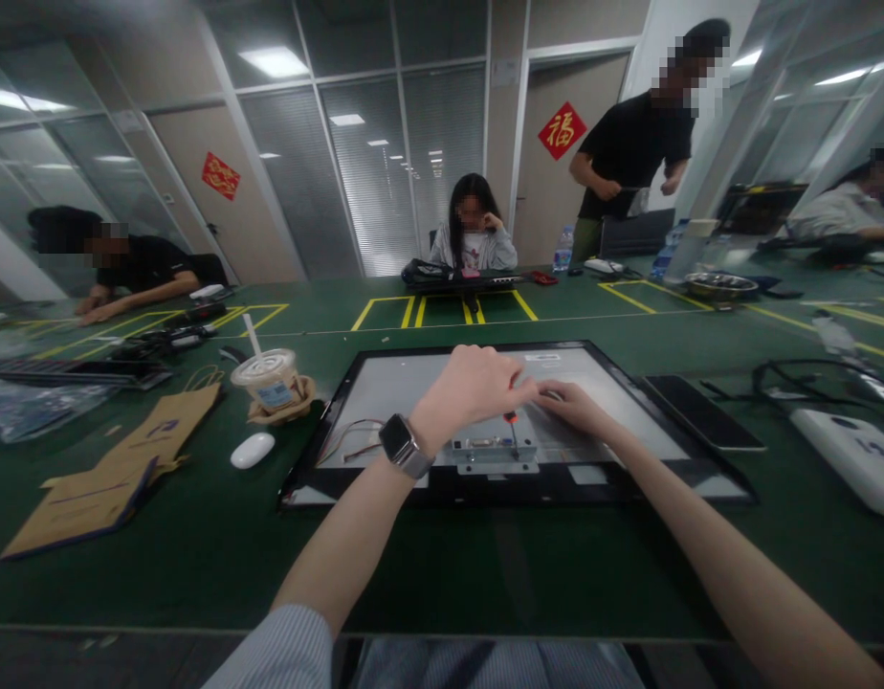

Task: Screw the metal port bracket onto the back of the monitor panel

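A flat display panel [385, 383] with a black frame lies on the green table, its pale metal back facing up. My left hand [475, 388], with a watch on its wrist, is closed above the panel around the top of a screwdriver [512, 418]. The orange part of its handle shows below my fingers, and its thin shaft points down to a metal bracket [485, 454] near the panel's close edge. My right hand [575, 410] lies low over the panel, fingers bent together and tips against my left hand. What those fingers hold, if anything, is hidden.
Left of the panel are a white mouse [253, 450], an iced drink cup [270, 378] and brown paper bags [137, 450]. A dark phone [700, 411], a white device [850, 459] and black cables [779, 373] lie to the right. Several people are around the table.
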Action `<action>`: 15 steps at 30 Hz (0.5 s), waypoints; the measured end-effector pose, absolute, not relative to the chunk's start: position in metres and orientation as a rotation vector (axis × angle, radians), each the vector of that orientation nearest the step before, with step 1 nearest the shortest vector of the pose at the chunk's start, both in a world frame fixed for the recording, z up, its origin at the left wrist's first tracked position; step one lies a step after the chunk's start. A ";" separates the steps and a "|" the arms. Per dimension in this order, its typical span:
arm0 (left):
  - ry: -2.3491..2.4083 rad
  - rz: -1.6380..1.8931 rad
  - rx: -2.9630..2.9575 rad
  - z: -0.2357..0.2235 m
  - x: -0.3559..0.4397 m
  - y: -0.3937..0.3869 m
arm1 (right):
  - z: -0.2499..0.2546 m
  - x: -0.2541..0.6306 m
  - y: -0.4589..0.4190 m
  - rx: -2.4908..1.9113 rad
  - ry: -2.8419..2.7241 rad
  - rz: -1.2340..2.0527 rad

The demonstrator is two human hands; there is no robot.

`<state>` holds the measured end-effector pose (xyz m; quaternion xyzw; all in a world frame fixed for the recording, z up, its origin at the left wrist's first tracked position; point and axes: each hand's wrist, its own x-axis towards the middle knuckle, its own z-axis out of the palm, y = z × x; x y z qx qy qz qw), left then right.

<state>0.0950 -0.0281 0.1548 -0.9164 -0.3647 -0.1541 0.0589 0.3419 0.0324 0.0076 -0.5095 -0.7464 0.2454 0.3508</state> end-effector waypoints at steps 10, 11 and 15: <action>-0.847 -0.648 -3.357 0.150 0.098 -0.020 | 0.012 0.339 0.029 -1.358 -1.948 0.602; -0.775 -0.669 -3.422 0.149 0.098 -0.019 | 0.012 0.338 0.028 -1.365 -1.947 0.603; -0.629 -0.743 -3.563 0.151 0.100 -0.018 | 0.011 0.337 0.030 -1.372 -1.936 0.583</action>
